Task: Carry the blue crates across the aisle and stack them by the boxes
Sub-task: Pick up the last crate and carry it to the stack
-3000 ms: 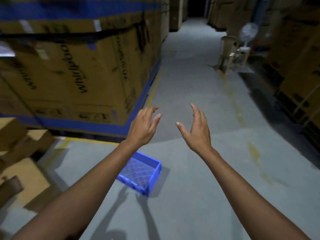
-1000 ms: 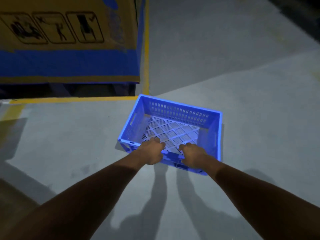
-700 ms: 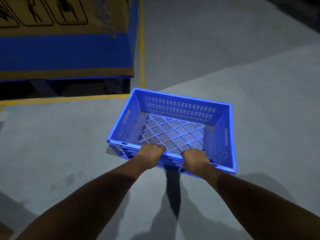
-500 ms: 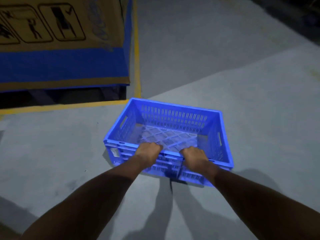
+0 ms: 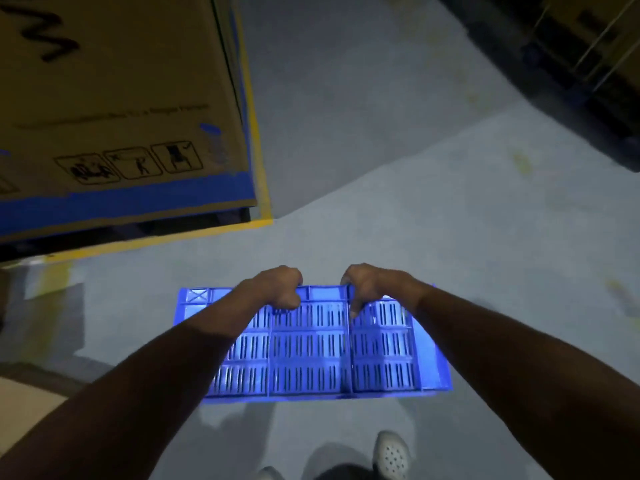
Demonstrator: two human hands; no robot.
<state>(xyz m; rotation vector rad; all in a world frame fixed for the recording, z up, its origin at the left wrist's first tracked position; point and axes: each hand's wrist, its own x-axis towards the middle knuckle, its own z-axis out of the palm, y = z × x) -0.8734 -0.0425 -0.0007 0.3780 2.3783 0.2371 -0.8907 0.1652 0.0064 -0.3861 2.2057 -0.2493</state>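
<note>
A blue slotted plastic crate (image 5: 311,355) hangs off the floor in front of me, tipped so its long side wall faces the camera and its inside is hidden. My left hand (image 5: 277,289) is shut on the crate's top rim left of centre. My right hand (image 5: 370,285) grips the same rim just right of centre. Both forearms reach down over the crate's wall.
A large cardboard box (image 5: 114,98) with a blue band stands on a pallet at upper left, edged by a yellow floor line (image 5: 256,140). Dark stacked goods (image 5: 571,64) fill the upper right. Grey floor (image 5: 398,168) lies between. A brown box corner (image 5: 20,407) sits lower left; my shoe (image 5: 393,455) shows below.
The crate has been lifted off the floor and tipped toward me, so its side wall now faces up. Both hands kept their hold on the near rim. The view has tilted upward.
</note>
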